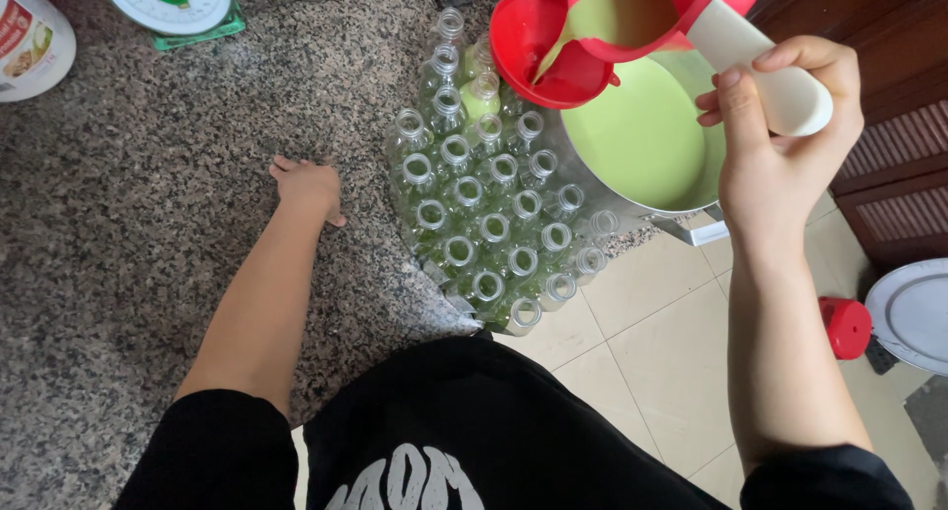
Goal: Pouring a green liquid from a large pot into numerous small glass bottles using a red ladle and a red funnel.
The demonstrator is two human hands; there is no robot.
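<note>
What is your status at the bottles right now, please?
Right hand grips red ladle, pouring green liquid into funnel. Left hand flat on counter. Nothing obstructing.

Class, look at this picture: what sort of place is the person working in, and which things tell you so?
Probably a home kitchen used for bottling a drink. A speckled stone floor holds rows of clear bottles, a metal pot of green liquid and a kitchen scale.

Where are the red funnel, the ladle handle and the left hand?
red funnel (533, 36): head view, on its inner wall, left of the stream.
ladle handle (741, 41): head view, on the white shaft above the right hand (780, 145).
left hand (308, 186): head view, on its back.
</note>
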